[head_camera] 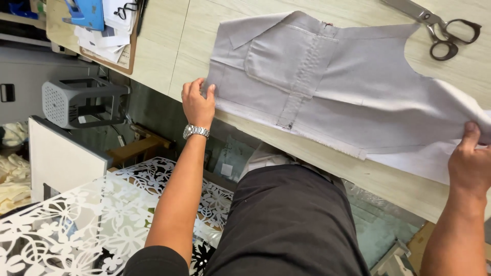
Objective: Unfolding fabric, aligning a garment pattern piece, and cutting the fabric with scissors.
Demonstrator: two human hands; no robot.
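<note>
A grey garment panel (358, 87) with a patch pocket lies flat along the bench's (169, 56) near edge. The left hand (198, 105) pinches its left end; the right hand (469, 163) grips its right end. Scissors (440, 28) rest near the far edge.

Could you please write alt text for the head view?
Two hands, left hand and right hand, hold a grey garment piece flat on a wooden table. Scissors lie beyond it.
</note>
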